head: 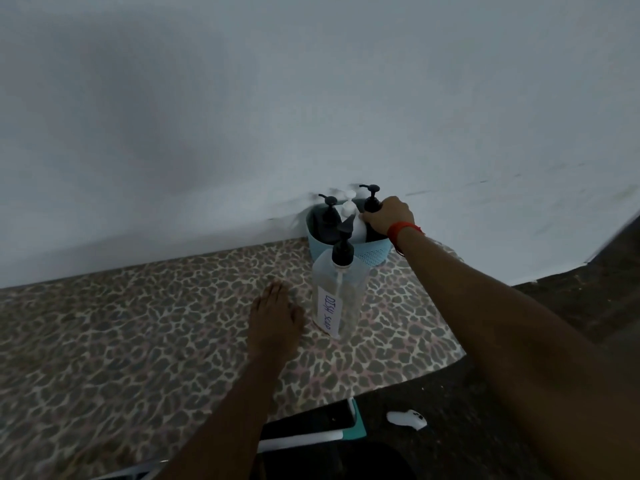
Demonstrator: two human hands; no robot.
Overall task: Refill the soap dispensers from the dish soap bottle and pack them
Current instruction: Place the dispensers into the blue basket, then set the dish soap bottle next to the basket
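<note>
A clear dish soap bottle (337,292) with a black pump and a white "DISH SOAP" label stands on the leopard-print table (138,341). Behind it, against the wall, a light blue basket (375,252) holds three dispensers: a black one at the left (329,216), a white one in the middle (349,213) and a black one at the right (372,200). My right hand (388,216) grips the right black dispenser by its shoulder, inside the basket. My left hand (275,315) lies flat on the table, just left of the dish soap bottle.
A pale wall (311,98) rises directly behind the basket. The table's front edge curves at the right, with dark floor beyond. Below the edge are a dark stool with white and teal parts (322,431) and a small white object (407,419) on the floor.
</note>
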